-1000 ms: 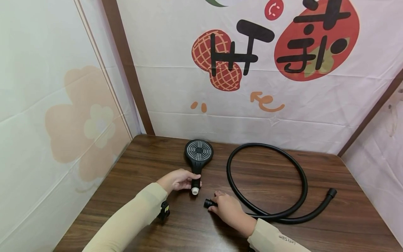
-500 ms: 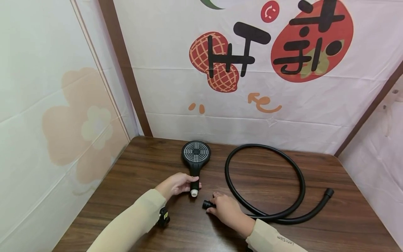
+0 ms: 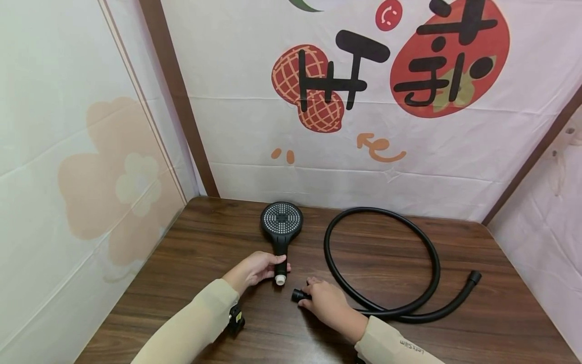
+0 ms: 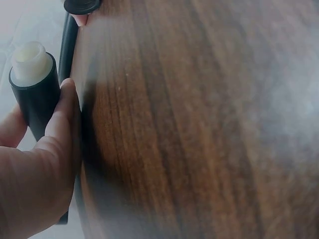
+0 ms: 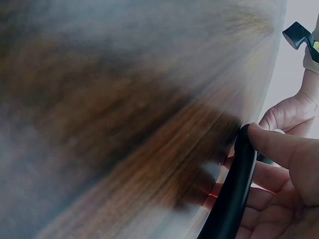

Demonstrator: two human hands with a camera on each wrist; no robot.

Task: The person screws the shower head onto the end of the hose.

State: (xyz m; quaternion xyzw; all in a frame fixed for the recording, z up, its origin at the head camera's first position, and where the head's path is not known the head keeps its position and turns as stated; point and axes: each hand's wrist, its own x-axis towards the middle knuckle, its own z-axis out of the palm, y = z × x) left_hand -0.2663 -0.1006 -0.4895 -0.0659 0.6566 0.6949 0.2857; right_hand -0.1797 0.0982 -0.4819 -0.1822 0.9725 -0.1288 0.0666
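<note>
A black handheld shower head (image 3: pixel 282 220) lies on the table, its round nozzle face up and its white threaded end (image 3: pixel 280 280) towards me. My left hand (image 3: pixel 257 268) grips its handle between thumb and fingers; in the left wrist view the white end (image 4: pixel 31 62) sticks out past the fingertips. To the right, my right hand (image 3: pixel 328 303) pinches a black shower hose (image 3: pixel 437 263) just behind its end fitting (image 3: pixel 298 295). That fitting points left and sits apart from the shower head. In the right wrist view the hose (image 5: pixel 230 199) runs between thumb and fingers.
The hose lies in one large loop, and its other end (image 3: pixel 475 277) rests at the right. Under everything is a brown wood-grain table (image 3: pixel 218 227). White printed cloth walls (image 3: pixel 245 131) rise at the back and both sides.
The whole head view has shifted slightly. Both hands keep their grips, and the shower head and hose stay nearly where they were.
</note>
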